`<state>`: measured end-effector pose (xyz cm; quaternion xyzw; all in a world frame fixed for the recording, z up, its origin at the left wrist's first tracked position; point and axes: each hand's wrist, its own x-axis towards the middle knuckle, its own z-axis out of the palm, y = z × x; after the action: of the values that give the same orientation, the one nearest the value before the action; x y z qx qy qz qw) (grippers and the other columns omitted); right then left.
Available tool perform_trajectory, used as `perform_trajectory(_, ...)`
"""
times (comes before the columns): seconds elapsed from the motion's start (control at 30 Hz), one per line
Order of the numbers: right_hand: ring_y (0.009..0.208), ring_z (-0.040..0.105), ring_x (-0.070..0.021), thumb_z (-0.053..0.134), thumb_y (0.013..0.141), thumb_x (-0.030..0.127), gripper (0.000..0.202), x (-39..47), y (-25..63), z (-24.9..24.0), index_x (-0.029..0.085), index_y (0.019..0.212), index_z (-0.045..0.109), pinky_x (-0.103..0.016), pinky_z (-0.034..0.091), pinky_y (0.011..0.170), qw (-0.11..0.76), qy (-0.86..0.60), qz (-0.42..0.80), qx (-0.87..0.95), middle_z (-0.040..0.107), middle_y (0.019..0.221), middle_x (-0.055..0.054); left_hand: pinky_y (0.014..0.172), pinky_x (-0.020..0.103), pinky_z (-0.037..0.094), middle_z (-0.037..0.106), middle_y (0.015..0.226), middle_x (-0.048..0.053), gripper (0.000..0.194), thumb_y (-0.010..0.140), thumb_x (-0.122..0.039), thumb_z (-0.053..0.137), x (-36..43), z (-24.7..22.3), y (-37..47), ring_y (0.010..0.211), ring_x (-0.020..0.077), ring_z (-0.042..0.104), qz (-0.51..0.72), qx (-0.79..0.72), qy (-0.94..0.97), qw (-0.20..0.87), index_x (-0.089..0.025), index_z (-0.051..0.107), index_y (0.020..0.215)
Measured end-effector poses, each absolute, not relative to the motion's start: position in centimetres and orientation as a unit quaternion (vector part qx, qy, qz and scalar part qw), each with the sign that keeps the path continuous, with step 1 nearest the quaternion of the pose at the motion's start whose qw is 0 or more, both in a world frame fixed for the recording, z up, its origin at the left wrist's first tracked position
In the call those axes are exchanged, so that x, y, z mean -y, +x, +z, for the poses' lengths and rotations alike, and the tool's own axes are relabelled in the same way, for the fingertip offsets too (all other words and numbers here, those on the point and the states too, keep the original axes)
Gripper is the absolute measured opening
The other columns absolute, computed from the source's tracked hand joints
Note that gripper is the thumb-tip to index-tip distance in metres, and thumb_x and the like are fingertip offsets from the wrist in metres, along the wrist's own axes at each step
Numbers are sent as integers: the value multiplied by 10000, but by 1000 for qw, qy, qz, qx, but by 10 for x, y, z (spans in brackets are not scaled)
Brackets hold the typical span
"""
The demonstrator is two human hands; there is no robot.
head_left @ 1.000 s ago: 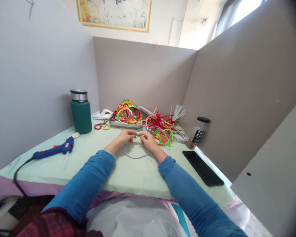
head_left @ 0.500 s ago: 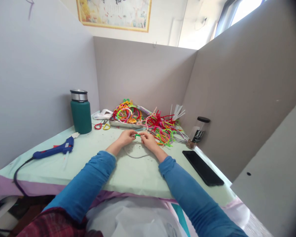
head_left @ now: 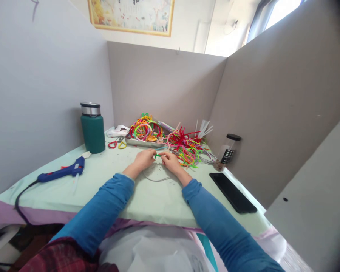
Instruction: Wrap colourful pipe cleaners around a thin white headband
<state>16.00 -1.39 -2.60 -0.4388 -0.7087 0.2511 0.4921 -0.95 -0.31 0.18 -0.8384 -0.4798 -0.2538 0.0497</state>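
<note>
Between my fingertips, just above the table, is a short green pipe cleaner [head_left: 158, 155]. My left hand [head_left: 143, 159] pinches it from the left, fingers closed. From the other side my right hand [head_left: 171, 162] pinches its right end with thumb and fingers. A thin grey hoop [head_left: 157, 180] curves below the hands toward me; its upper part is hidden behind them, where the green piece seems to lie along it. Dark specks are scattered on the cloth underneath.
Behind my hands lie a metal tray [head_left: 144, 143] of coloured hoops and a heap of pipe cleaners [head_left: 187, 145]. At left are a green bottle [head_left: 93, 132], scissors [head_left: 121, 145] and a blue glue gun [head_left: 62, 173]. A black phone [head_left: 232, 192] and clear jar [head_left: 228, 153] are at right.
My left hand has turned slightly and its fingers have shifted along the green piece. The right hand has barely moved.
</note>
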Motion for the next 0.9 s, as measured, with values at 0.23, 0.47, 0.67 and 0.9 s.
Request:
perform_trajectory(0.23,454,430,-107,455,768,237,284,17,159,-24,188,956,662,-212,348,470,495,-442,258,702,499,499,43,667,257,391,636,930,56,204,766,-287,582,3,1,-10,835,197,586,-267,460,-844,68,-224,623,956)
perform_trajectory(0.47,447,420,-104,449,771,249,295,17,160,-23,191,976,653,-208,343,466,492,-443,264,701,494,497,50,639,246,377,655,845,57,226,765,-364,580,-2,1,-11,759,176,577,-295,442,-846,31,-190,669,879)
perform_trajectory(0.67,440,414,-101,457,773,249,296,16,160,-24,191,988,652,-206,343,466,493,-441,261,703,493,489,51,568,230,354,642,646,20,268,738,-394,581,-5,1,-10,587,130,530,-350,451,-816,-88,-151,688,769)
perform_trajectory(0.9,441,409,-100,456,776,247,298,15,161,-25,190,993,653,-204,337,464,493,-441,253,706,502,496,49,440,212,335,504,454,-35,344,735,-461,544,-4,0,-10,377,79,424,-374,469,-749,-281,-134,625,666)
